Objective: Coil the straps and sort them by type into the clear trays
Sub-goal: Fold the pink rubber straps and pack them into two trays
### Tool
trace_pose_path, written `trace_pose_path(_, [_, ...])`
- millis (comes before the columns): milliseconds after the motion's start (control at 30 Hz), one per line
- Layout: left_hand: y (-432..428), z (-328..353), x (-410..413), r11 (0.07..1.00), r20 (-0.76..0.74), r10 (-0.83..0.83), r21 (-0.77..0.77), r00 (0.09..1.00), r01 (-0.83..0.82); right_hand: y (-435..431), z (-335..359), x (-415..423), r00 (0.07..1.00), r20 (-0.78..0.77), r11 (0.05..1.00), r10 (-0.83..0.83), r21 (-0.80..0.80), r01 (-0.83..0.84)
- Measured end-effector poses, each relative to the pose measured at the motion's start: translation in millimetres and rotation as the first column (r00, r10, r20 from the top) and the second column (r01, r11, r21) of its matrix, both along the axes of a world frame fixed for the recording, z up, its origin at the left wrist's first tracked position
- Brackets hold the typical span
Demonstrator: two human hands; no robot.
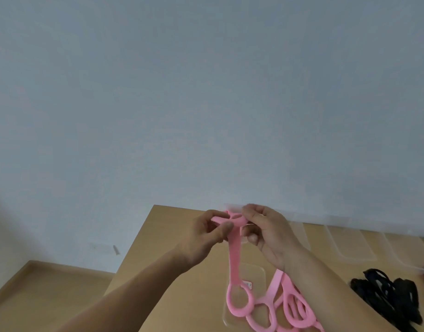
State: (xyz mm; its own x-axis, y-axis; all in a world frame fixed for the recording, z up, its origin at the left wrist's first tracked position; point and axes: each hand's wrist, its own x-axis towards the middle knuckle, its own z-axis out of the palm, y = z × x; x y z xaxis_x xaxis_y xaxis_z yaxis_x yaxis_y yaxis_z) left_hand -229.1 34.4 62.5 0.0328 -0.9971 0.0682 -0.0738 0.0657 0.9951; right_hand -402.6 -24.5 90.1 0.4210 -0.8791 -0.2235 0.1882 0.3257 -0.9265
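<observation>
Above the wooden table [158, 236], the left hand [206, 236] and right hand [270, 233] are each curling fingers and thumb round the upper looped end of a pink strap [235, 257]. Its long axis is hanging almost vertically, with the lower loop pointing down over a clear tray [256, 279], just beside a pile of pink straps [292, 305].

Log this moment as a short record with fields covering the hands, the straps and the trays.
left hand: grips the top end of the held pink strap
right hand: pinches the same end, which is folded over between both hands
held pink strap: hangs down, its lower loop over the near clear tray
loose pink straps: uncoiled heap on the table, right of that tray
black straps: separate heap, further right
far clear trays: in a row along the table's back edge; no straps visible in them
</observation>
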Motion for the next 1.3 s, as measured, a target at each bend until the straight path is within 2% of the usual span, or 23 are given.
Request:
trace_pose_path(67, [0.9, 5.5, -1.3, 1.000, -0.032, 0.000, -0.009, 1.000, -0.001, 3.2, 3.8, -2.5, 0.968, -0.245, 0.971, -0.059, -0.241, -0.002])
trace_pose_path(100, [0.8, 7.9, -1.4, 1.000, -0.058, -0.007, 0.002, 0.998, 0.007, 4.0, 5.3, -3.6, 0.929, -0.354, 0.926, -0.106, -0.376, -0.038])
trace_pose_path(133, [0.8, 10.1, -1.2, 1.000, -0.086, -0.018, 0.018, 0.996, 0.020, 4.0, 6.0, -4.5, 0.888, -0.430, 0.863, -0.164, -0.499, -0.082])
trace_pose_path(200, [0.6, 13.7, -0.2, 0.998, -0.148, -0.041, 0.051, 0.988, 0.049, 4.8, 10.3, -5.5, 0.849, -0.476, 0.762, -0.229, -0.630, -0.148])
trace_pose_path(267, [0.8, 17.1, 1.2, 0.994, -0.214, -0.064, 0.071, 0.975, 0.081, 4.9, 15.3, -6.3, 0.875, -0.444, 0.749, -0.191, -0.642, -0.162])
trace_pose_path(400, [-1.1, 23.0, 2.3, 0.984, -0.295, -0.093, 0.120, 0.951, 0.134, 4.4, 16.7, -8.3, 0.935, -0.354, 0.857, -0.033, -0.491, -0.155])
trace_pose_path(500, [-2.6, 27.7, 2.6, 0.972, -0.319, -0.117, 0.157, 0.940, 0.174, 7.3, 15.1, -4.5, 0.959, -0.281, 0.858, -0.050, -0.503, -0.103])
trace_pose_path(667, [-2.5, 31.7, 2.2, 0.954, -0.334, -0.129, 0.216, 0.934, 0.209, 9.7, 11.7, 0.3, 0.885, -0.408, 0.708, -0.227, -0.693, -0.138])
trace_pose_path(833, [-1.1, 31.0, 2.0, 0.951, -0.310, -0.070, 0.267, 0.948, 0.157, 9.8, 9.7, 2.9, 0.853, -0.447, 0.562, -0.268, -0.792, -0.239])
trace_pose_path(900, [-0.7, 29.6, 2.6, 0.955, -0.315, -0.028, 0.271, 0.949, 0.119, 9.0, 7.4, 1.9, 0.846, -0.462, 0.576, -0.265, -0.780, -0.245])
trace_pose_path(967, [-0.4, 28.1, 3.2, 0.962, -0.334, -0.009, 0.255, 0.943, 0.100, 7.9, 5.7, 1.1, 0.861, -0.459, 0.645, -0.217, -0.730, -0.226])
trace_pose_path(1100, [0.1, 29.8, 2.8, 0.975, -0.360, 0.006, 0.210, 0.933, 0.075, 6.8, 4.9, -1.7, 0.946, -0.322, 0.797, -0.043, -0.582, -0.162])
trace_pose_path(1200, [-1.0, 27.6, 3.5, 0.987, -0.298, -0.001, 0.155, 0.955, 0.050, 7.3, 4.7, -1.1, 0.976, -0.217, 0.870, 0.007, -0.480, -0.113])
trace_pose_path(1300, [-0.1, 25.3, 0.8, 0.997, -0.190, -0.042, 0.063, 0.981, 0.055, 5.9, 4.8, -1.3, 0.961, -0.274, 0.890, 0.037, -0.427, -0.156])
